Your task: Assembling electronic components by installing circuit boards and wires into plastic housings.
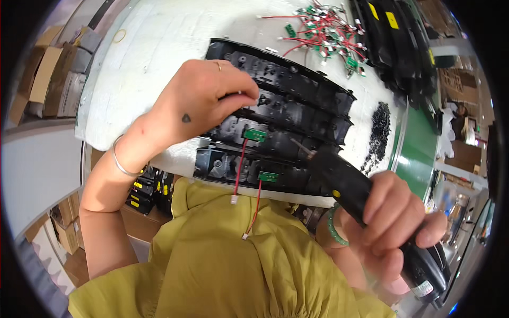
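Several long black plastic housings (pixel 302 112) lie side by side in front of me. My left hand (pixel 204 95) is over their left part, thumb and fingertips pinched together; whatever may be between them is too small to make out. My right hand (pixel 395 222) is wrapped round a black electric screwdriver (pixel 344 180), its thin bit pointing left over the nearer housings. One green circuit board (pixel 255 135) sits in the second-nearest housing, another green circuit board (pixel 268 176) in the nearest. From each, a red wire (pixel 240 168) with a white plug trails toward me.
Beyond the housings is a heap of green boards with red wires (pixel 328 40). A pile of tiny black parts (pixel 378 135) lies at the right of the white tabletop (pixel 154 47). Black housings with yellow labels (pixel 397 42) are stacked far right. Cardboard boxes (pixel 53 74) stand at left.
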{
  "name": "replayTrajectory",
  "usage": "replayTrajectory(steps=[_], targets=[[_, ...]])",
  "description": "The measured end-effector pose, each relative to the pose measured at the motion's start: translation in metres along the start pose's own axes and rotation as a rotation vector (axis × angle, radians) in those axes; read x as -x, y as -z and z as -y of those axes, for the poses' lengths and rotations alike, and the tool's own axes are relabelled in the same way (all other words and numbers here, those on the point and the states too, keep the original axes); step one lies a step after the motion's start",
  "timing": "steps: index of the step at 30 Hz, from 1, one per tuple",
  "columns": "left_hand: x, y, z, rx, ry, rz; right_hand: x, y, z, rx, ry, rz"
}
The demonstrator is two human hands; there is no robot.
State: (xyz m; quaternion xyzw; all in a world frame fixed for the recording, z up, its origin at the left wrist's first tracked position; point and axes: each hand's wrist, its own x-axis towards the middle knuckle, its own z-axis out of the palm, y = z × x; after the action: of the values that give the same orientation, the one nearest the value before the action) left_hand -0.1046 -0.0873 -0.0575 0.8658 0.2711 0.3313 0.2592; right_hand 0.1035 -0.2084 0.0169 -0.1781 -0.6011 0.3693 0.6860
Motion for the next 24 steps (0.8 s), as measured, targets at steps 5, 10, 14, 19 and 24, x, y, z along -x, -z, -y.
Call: replayTrajectory(steps=[5, 10, 14, 19, 24], targets=[[0.025, 0.009, -0.010, -0.209, -0.121, 0.150, -0.004, -0.024, -0.022, 0.050, -0.242, 0.067], [0.028, 0.002, -0.007, -0.200, -0.214, 0.218, -0.001, -0.032, -0.033, 0.090, -0.280, 0.101], [0.029, -0.007, -0.006, -0.232, -0.186, 0.266, -0.001, -0.032, -0.038, 0.113, -0.254, 0.151], [0.031, -0.010, -0.002, -0.154, -0.160, 0.256, -0.004, -0.040, -0.042, 0.106, -0.210, 0.241], [0.032, -0.011, -0.001, -0.117, -0.151, 0.241, -0.010, -0.047, -0.045, 0.173, -0.276, 0.373]])
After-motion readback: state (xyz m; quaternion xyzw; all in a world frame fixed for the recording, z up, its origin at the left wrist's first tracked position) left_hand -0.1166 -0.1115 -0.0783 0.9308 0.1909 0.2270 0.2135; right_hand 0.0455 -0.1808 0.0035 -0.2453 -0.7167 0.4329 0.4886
